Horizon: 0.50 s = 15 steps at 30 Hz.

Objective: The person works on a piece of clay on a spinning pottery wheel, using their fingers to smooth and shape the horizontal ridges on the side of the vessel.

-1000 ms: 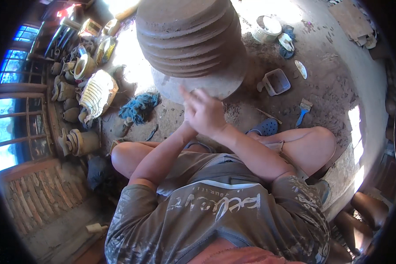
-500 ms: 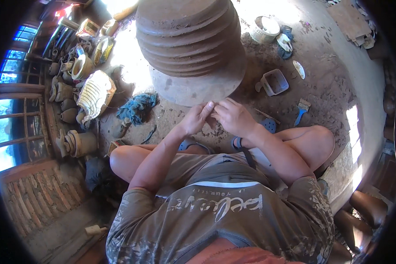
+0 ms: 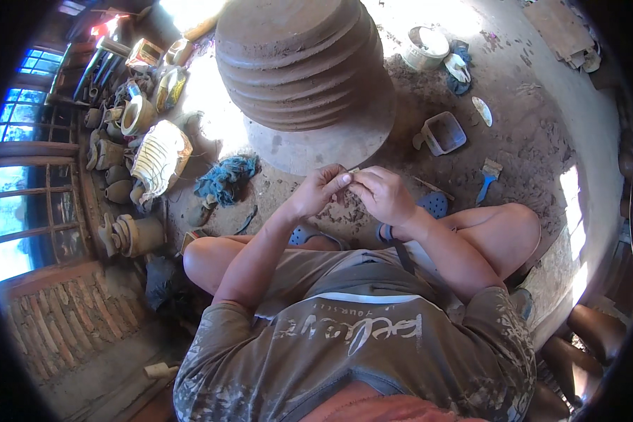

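Just in front of the round base board (image 3: pixel 295 151), my two hands meet with their fingers pinched together. My left hand (image 3: pixel 319 191) is closed, thumb pressed against the fingers. Beside it my right hand (image 3: pixel 387 195) is closed too, its fingertips nearly touching the left thumb. A tiny pale bit (image 3: pixel 354 170) shows between the fingertips; too small to name. Beyond the hands, on the board, stands a large brown clay pot (image 3: pixel 299 70) with thick ridges round its wall. Neither hand touches the pot.
Right of the pot lie a clear plastic tub (image 3: pixel 446 133), a blue-handled brush (image 3: pixel 487 181) and a pale oval piece (image 3: pixel 482 111). A white bucket (image 3: pixel 426 48) stands farther back. To the left are a teal cloth (image 3: pixel 226 177), a striped sack (image 3: pixel 160 160) and several small pots (image 3: pixel 138 114).
My fingertips have shifted slightly, and a tiny pale bit now shows between them. The whole view has moved a little; the pot stands as before.
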Each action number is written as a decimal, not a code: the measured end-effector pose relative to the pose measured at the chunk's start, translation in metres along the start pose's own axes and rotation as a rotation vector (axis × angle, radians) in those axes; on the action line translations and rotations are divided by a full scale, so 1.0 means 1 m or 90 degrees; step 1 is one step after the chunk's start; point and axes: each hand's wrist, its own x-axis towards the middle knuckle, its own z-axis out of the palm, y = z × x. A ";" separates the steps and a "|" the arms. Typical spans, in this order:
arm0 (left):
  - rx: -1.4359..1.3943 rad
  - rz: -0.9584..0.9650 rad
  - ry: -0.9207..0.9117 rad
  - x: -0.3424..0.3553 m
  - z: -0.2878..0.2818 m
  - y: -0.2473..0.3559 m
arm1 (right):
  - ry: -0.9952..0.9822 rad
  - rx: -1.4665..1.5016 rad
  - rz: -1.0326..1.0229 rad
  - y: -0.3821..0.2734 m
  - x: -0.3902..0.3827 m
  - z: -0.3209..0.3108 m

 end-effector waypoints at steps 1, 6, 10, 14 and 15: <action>0.006 0.048 0.035 0.000 0.002 -0.005 | 0.028 -0.004 0.011 -0.001 0.003 -0.001; 0.687 0.188 0.379 0.006 0.003 -0.040 | 0.188 0.077 0.208 -0.010 0.028 -0.027; 0.839 0.113 0.328 0.011 0.005 -0.046 | 0.178 -0.084 -0.056 -0.021 0.052 -0.041; 0.846 0.096 0.310 0.010 -0.013 -0.037 | 0.171 -0.203 -0.239 -0.031 0.082 -0.038; 0.830 0.078 0.300 0.008 -0.016 -0.035 | 0.172 -0.214 -0.261 -0.034 0.087 -0.036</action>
